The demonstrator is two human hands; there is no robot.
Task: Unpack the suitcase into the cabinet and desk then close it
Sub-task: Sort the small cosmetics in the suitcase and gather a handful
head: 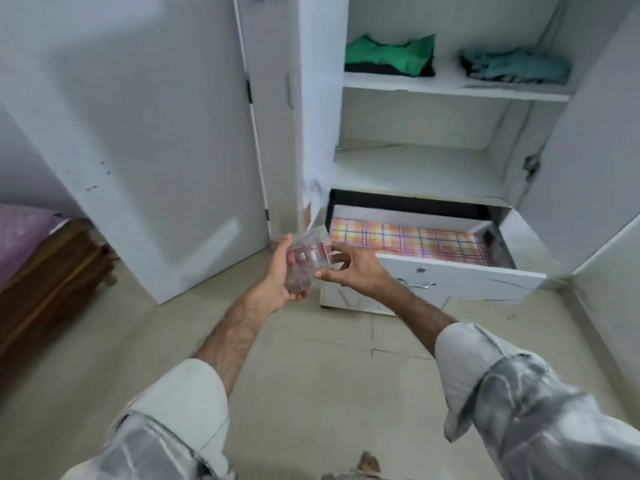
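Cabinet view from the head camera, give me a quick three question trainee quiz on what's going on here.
1. True or false: the cabinet drawer is pulled open.
2. Which hands hold the clear pouch? A) left only B) right only C) both
3. Fill in: two piles of folded clothes, the green pile and the teal pile, lie on the ____ shelf.

Key: 1 true. 2 C: the left hand cradles it and the right hand pinches its edge. 3 upper.

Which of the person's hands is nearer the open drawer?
Right. The right hand is just before the open drawer; the left hand is farther left, gripping the clear box.
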